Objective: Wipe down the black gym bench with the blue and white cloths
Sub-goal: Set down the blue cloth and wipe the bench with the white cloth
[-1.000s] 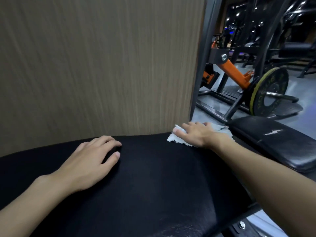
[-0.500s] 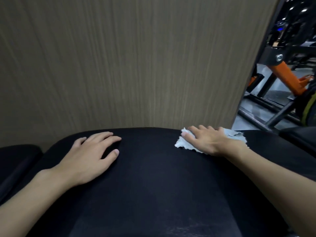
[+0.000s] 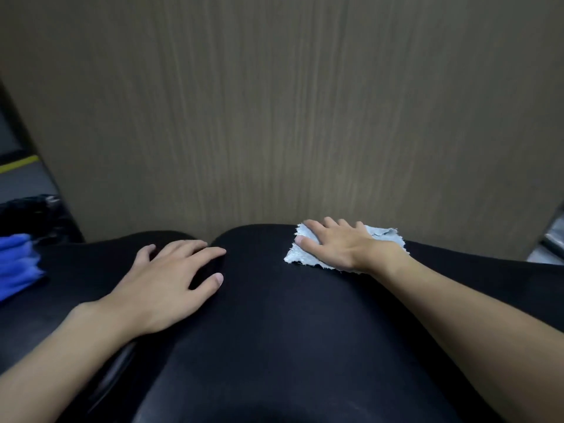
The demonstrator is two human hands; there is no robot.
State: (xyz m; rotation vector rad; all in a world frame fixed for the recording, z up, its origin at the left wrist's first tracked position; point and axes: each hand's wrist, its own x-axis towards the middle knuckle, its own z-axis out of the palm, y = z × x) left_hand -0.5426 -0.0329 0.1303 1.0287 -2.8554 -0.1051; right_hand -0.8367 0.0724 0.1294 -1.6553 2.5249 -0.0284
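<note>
Black bench [image 3: 274,346]: left hand [image 3: 164,288] flat, right hand [image 3: 338,248] pressing white cloth [image 3: 386,238]

Head view. I see the right hand [image 3: 338,250] flat on the white cloth [image 3: 386,239], pressing it to the far edge of the black desk [image 3: 274,331]. The left hand [image 3: 164,288] rests open on the padding. A blue cloth [image 3: 18,264] lies at far left, and a wood-grain panel [image 3: 274,102] stands behind.

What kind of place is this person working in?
Probably a gym, though little of it shows. A black padded bench, split into two cushions, stands before a wood-grain wall. A yellow line marks the floor at far left.
</note>
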